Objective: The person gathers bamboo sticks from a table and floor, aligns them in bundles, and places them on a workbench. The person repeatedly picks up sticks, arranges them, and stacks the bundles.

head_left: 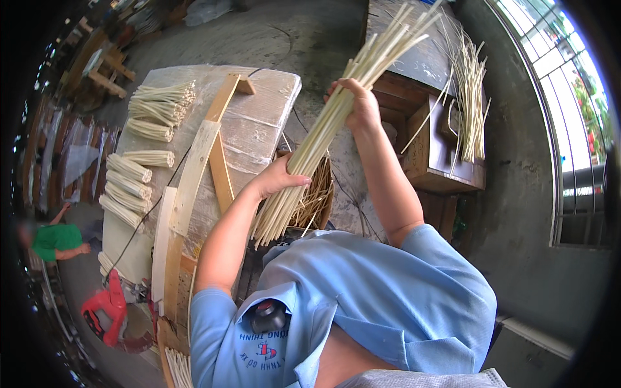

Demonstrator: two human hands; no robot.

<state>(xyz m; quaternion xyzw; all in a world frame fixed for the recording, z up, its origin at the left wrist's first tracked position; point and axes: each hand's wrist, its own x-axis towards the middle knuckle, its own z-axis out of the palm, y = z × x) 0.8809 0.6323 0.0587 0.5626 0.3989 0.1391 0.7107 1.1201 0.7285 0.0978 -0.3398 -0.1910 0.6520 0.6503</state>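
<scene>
A long, loose bundle of pale rattan-like sticks (321,138) slants across the middle, its far ends fanned out at the upper right. Around its lower part my left hand (283,176) is closed, thumb lying across the sticks. Higher up, my right hand (358,103) grips the same bundle, its fingers partly hidden behind it. Beneath the bundle, a container of short stick pieces (315,202) shows between my arms. Left of my hands stands a wrapped worktable (259,123) with a wooden frame (202,152) on it.
Several short stick bundles (162,103) lie on the worktable's left side. A red power tool (108,309) sits at lower left. More long sticks (473,97) rest on a wooden cabinet (424,158) at right, near a barred window. A person in green (57,241) is at far left.
</scene>
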